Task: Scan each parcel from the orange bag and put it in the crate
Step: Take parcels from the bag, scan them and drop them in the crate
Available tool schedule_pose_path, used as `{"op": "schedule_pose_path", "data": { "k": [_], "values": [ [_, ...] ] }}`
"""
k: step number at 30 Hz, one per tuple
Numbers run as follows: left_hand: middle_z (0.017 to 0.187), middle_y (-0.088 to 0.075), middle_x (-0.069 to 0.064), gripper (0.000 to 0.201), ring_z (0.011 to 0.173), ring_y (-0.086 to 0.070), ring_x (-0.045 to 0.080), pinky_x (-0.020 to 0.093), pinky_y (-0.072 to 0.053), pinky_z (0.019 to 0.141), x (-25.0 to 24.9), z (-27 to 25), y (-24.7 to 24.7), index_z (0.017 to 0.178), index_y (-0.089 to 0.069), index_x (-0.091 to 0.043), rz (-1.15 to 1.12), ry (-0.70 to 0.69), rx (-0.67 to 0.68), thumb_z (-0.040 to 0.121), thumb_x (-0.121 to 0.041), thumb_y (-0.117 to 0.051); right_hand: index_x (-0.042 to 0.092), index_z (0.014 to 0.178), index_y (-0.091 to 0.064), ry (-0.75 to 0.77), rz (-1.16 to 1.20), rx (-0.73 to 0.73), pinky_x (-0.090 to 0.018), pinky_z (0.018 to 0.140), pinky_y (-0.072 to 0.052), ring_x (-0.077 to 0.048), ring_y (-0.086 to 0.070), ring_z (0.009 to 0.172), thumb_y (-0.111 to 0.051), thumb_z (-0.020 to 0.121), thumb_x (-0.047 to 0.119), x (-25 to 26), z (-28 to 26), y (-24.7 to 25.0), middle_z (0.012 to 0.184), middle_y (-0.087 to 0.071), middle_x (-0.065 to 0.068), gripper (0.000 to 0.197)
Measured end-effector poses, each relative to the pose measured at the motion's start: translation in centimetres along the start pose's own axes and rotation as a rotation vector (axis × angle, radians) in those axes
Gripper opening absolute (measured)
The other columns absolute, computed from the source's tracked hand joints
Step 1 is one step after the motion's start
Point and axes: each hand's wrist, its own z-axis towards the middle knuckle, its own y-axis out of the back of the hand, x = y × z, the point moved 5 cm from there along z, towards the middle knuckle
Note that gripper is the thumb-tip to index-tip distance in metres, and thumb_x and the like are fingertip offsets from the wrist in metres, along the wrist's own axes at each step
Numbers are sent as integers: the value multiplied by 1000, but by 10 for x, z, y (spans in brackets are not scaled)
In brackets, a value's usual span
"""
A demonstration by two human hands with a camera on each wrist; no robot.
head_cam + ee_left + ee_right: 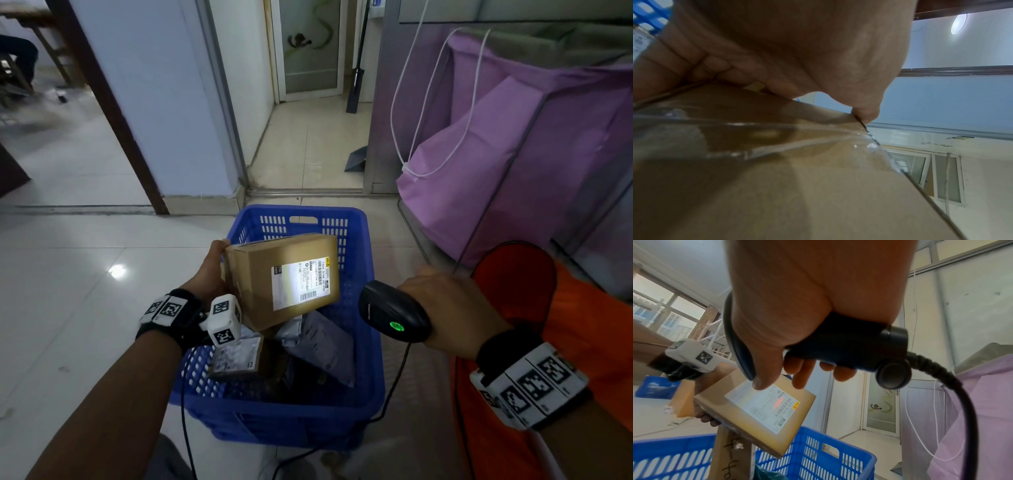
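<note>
My left hand grips a brown cardboard parcel by its left end, held tilted above the blue crate. Its white shipping label faces up and is lit by the scanner's light. My right hand grips a black handheld scanner with a green lamp on, pointed at the label from the right. In the right wrist view the scanner hangs over the parcel, with a red glow on the label. The left wrist view shows my fingers curled on the taped box. The orange bag lies under my right forearm.
Several parcels lie in the crate, among them a grey poly bag and a labelled box. The scanner's black cable hangs down past the crate's right side. A purple bag fills the right. A wall corner stands behind the crate.
</note>
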Motion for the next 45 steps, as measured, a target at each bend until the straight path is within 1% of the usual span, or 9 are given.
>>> {"op": "schedule_pose_path", "data": {
  "k": [6,10,21,26,28,30,33,40,45],
  "values": [
    [55,-70,13,54,41,-67,23,28,-53,37,2,5,2,96,-59,-12,-23,-21,12,99,-55,-28,38,69,-41,18,16,-38,-22,44,-34,-5,-42,64,-76,61,28,-2,-2,0,62,-39,19,37],
    [58,-71,12,54,44,-69,23,29,-55,56,3,10,7,97,-60,-12,-36,-3,11,97,-58,-31,41,70,-36,9,18,-50,-21,44,-32,-7,-48,63,-75,63,27,-8,-5,1,60,-50,14,42],
    [55,-70,14,57,40,-67,25,31,-56,41,11,11,19,93,-61,-12,100,53,-19,97,-60,-30,31,74,-56,0,62,-47,-28,43,-44,-7,-54,65,-77,57,22,-14,-16,0,64,-51,17,28],
    [76,-64,18,47,55,-64,24,29,-50,57,8,19,30,94,-59,-8,241,-52,-177,103,-42,-29,40,67,-43,-112,226,28,-16,50,-31,1,-52,58,-74,65,16,-28,-19,-4,64,-53,15,39],
    [96,-63,20,57,70,-66,28,37,-54,74,8,38,41,97,-62,-8,284,-92,-275,97,-60,-37,38,62,-40,-156,288,38,-22,50,-33,0,-51,54,-69,71,21,-38,-23,-4,58,-52,11,35],
    [123,-63,25,88,99,-66,41,48,-52,96,9,51,44,120,-64,-5,531,-98,-413,77,-78,-44,35,57,-38,-220,317,-1,-30,48,-39,-4,-51,49,-67,74,28,-54,-29,-2,51,-49,10,35],
    [128,-56,29,75,112,-58,47,52,-49,97,-8,17,-1,125,-53,1,966,-340,-575,83,-61,-49,27,54,-43,-326,255,-63,-30,51,-39,-5,-51,49,-77,75,28,-80,-41,2,51,-55,4,40],
    [83,-65,5,20,77,-61,26,35,-51,66,51,8,-141,85,-61,-18,1372,-782,65,91,-36,-64,10,68,-66,-457,257,-123,-28,63,-34,-21,-65,65,-79,81,33,-120,-90,12,66,-69,-8,29],
    [75,-67,1,19,73,-65,24,36,-55,68,131,-2,-227,74,-58,-21,1487,-700,453,86,-35,-63,27,52,-49,-544,330,-207,-14,50,-34,13,-53,50,-80,80,32,-143,-123,11,47,-48,10,43]
  ]
}}
